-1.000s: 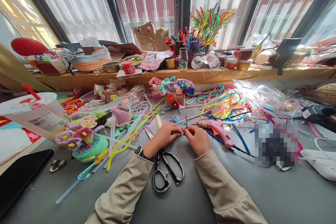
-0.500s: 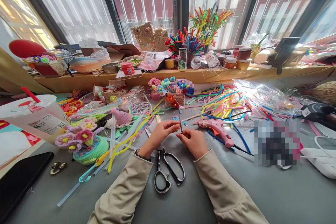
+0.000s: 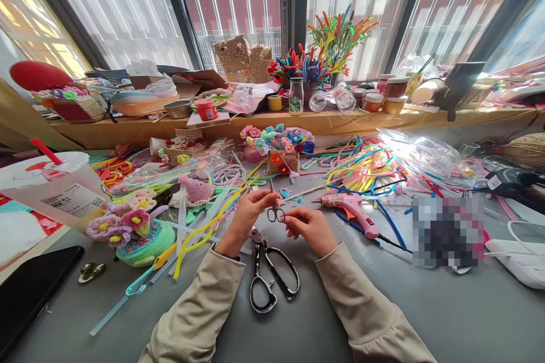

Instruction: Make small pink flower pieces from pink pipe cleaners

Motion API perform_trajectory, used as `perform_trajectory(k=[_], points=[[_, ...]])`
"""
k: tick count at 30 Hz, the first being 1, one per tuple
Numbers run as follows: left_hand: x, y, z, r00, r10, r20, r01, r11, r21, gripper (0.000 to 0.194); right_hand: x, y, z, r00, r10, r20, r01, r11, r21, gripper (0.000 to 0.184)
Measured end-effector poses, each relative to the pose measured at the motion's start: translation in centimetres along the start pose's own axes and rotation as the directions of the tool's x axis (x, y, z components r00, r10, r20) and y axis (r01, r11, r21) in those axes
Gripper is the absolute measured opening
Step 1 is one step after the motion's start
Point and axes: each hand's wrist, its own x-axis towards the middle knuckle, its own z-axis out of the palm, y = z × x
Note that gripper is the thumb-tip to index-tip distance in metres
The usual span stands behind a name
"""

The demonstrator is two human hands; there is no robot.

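The left hand (image 3: 246, 216) holds a small pair of metal scissors with two round finger loops (image 3: 275, 209) above the grey tabletop (image 3: 310, 323), the blades pointing up and away from the person. Its fingers grasp them just above the loops. The right hand (image 3: 311, 229) is beside it, its thumb and index finger drawn together at the edge of the right-hand loop; whether they pinch that loop or only touch it, I cannot tell. Both forearms are in beige sleeves (image 3: 198, 300).

Below the small scissors, between the forearms, a large pair of scissors with worn black handles (image 3: 258, 256) lies on the tabletop, its handle loops toward the person. To the right of the right hand lies a pink hot glue gun (image 3: 356, 210), its nozzle pointing left, near a loose heap of multicoloured fuzzy pipe cleaners (image 3: 366, 165). To the left of the left hand are bright yellow fuzzy strips (image 3: 202, 226) and a mint-green yarn-wrapped base topped with purple and pink fuzzy flowers (image 3: 147, 245). Beyond the hands stands a small twine-wrapped box of colourful fuzzy flowers (image 3: 283, 162).
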Motion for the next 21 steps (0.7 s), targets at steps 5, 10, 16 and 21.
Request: perform_trajectory(k=[5, 10, 16, 21], points=[[0.4, -0.5, -2.2, 0.941, 0.127, -0.313, -0.035, 0.959, 0.282, 0.027, 0.0, 0.2, -0.8, 0.986, -0.066, -0.154, 0.059, 0.997, -0.05, 0.024], [0.2, -0.9, -3.1, 0.907, 0.3, -0.295, 0.13, 0.466, 0.875, 0.03, -0.2, -1.8, -4.7, 0.977, -0.102, -0.185, 0.058, 0.972, -0.228, 0.028], [0.1, -1.3, -3.1, 0.901, 0.222, -0.371, 0.309, 0.27, 0.912, 0.027, 1.8, -4.8, -13.4, 0.858, -0.337, -0.387, -0.123, 0.597, -0.793, 0.023], [-0.1, -1.3, -3.1, 0.897, 0.212, -0.387, 0.341, 0.222, 0.913, 0.029, 3.4, -4.3, -17.5, 0.914, -0.337, -0.227, -0.255, -0.042, -0.966, 0.027]])
